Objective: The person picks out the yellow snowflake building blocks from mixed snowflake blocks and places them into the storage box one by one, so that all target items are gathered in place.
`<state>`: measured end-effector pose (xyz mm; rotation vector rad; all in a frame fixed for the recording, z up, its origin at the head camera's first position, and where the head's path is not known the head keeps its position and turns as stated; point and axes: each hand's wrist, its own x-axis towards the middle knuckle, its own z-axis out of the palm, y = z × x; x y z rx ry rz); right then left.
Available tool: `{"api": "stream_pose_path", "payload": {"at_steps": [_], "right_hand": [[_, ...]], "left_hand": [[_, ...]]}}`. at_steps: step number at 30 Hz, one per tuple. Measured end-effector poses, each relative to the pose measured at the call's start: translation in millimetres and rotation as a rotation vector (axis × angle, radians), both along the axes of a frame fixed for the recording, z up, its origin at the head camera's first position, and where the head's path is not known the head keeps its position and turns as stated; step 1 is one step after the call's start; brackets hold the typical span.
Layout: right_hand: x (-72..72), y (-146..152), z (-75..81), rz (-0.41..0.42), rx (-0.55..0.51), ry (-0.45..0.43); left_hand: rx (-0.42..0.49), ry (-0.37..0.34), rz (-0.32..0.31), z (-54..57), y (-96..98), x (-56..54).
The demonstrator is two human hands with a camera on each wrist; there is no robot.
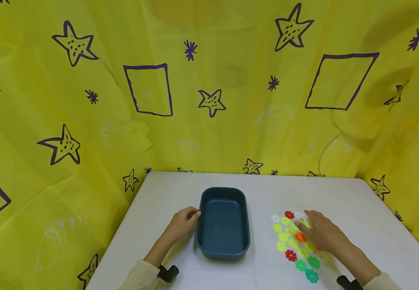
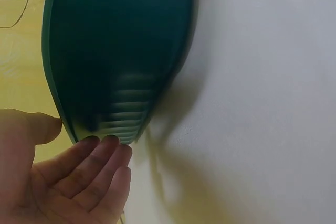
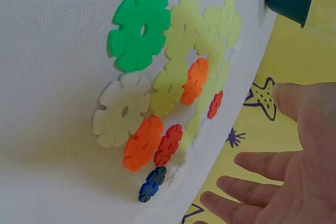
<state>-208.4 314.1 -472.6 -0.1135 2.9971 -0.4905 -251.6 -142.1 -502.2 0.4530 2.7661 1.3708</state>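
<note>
A dark teal rectangular tub (image 1: 223,225) stands on the white table. My left hand (image 1: 182,223) is at its left side; in the left wrist view, the relaxed fingers (image 2: 113,156) touch the outer wall and the thumb lies at the rim. Right of the tub lie several flat, notched plastic snowflake discs, mostly yellow (image 1: 283,237), with green (image 1: 312,276), red (image 1: 290,255), orange (image 1: 300,237) and white ones. A blue disc (image 3: 152,184) shows in the right wrist view. Over the discs' right part hovers my right hand (image 1: 325,231), fingers extended, holding nothing and hiding some discs.
The white table (image 1: 260,193) has its far edge against a yellow curtain (image 1: 231,137) printed with stars and frames. Bare tabletop lies between the tub and the discs. Dark wrist devices (image 1: 168,273) sit on both wrists.
</note>
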Motion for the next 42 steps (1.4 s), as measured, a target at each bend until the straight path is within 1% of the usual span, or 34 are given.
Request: {"api": "stream_pose_path", "payload": {"at_steps": [8, 16, 24, 32, 42], "right_hand": [[0.3, 1.0, -0.1, 0.005, -0.008, 0.013], [1.7, 3.3, 0.0, 0.005, -0.027, 0.014], [-2.4, 9.4, -6.0, 0.003, -0.022, 0.020], [-6.2, 19.6, -12.3, 0.021, -0.019, 0.050], [-12.7, 27.6, -14.6, 0.035, -0.034, 0.042]], "left_hand": [[0.003, -0.013, 0.028, -4.5, 3.9, -2.1], [0.003, 0.004, 0.036, -5.3, 5.9, -1.2], [0.014, -0.021, 0.035, -3.9, 7.8, 0.2], [0.024, -0.017, 0.039, -1.7, 8.8, 1.2], [0.009, -0.015, 0.044, -2.2, 8.8, -0.1]]}}
